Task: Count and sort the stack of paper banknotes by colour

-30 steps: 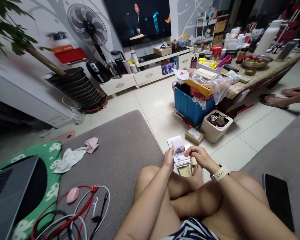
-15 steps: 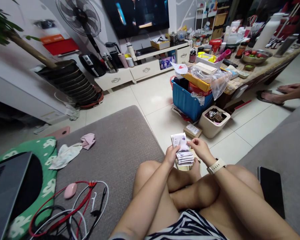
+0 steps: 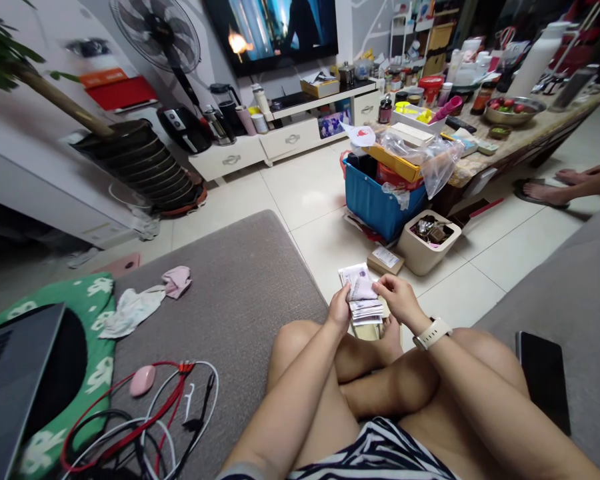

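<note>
- Just off mid-view, toward 4 o'clock, the notes (image 3: 359, 280) are up in both hands, out by the crossed legs (image 3: 305, 350).
- Left hand (image 3: 339, 310) has them from 8 o'clock: thumb on the printed face, fingers clamped round the edge, mostly hidden.
- Right hand (image 3: 399, 299) comes in from 3 o'clock, thumb and forefinger pinched together at the notes' edge, other fingers loosely curled.
- Pretty thick wad tbh. Pale paper, purplish print too small to read. Top part's a flat-ish rectangle, bottom is a bunch of layered strips.
- Going clockwise round the notes: small cardboard box (image 3: 385, 260) at 1, smooth, rounded beige bin (image 3: 420, 255) at 2, glossy black phone (image 3: 543, 380) at 4.
- Over at 8, red, white and black cables (image 3: 173, 400) loop round a shiny pink case (image 3: 143, 381), all on a coarse grey fabric seat (image 3: 230, 280).
- Pale strap watch (image 3: 433, 333) on the right wrist.
</note>
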Available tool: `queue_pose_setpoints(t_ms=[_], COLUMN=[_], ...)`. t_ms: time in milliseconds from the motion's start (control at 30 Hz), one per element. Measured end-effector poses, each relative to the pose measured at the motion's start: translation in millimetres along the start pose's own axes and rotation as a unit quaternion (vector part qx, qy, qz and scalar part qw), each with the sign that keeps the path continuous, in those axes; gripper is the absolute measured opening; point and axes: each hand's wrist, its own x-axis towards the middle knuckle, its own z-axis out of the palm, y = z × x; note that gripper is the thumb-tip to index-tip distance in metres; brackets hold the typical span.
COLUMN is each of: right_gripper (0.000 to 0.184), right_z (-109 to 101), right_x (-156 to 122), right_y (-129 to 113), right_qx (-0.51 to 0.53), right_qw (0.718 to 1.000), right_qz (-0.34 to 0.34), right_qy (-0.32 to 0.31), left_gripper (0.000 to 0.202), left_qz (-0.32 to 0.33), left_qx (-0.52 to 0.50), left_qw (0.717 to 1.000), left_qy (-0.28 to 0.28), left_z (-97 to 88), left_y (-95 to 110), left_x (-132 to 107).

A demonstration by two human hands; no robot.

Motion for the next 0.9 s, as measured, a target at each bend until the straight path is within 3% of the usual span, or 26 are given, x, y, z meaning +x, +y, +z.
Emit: queue_pose_setpoints(t_ms=[267, 400, 633, 900], right_gripper=[0.027, 0.042, 0.04, 0.029], right_z=[1, 1, 2, 5], right_x=[-1, -2, 3, 3], right_y=[-5, -8, 7, 8], right_qx=[0.057, 0.13, 0.049, 0.024], right_qw=[0.998, 0.988, 0.998, 0.999], right_qz=[-0.006, -0.007, 0.044, 0.042], right_qy=[-0.019, -0.08, 0.012, -0.012], left_gripper=[0.033, 0.04, 0.034, 0.035], left_qz=[0.019, 0.016, 0.007, 0.007], left_qx=[0.02, 0.026, 0.055, 0.071], left_qw=[1.0, 0.999, 0.998, 0.997], left_qy=[-0.001, -0.023, -0.029, -0.028], left_z=[-0.8, -0.6, -2.5, -3.2], left_y=[0, 2, 2, 0], left_x=[1, -2, -4, -4])
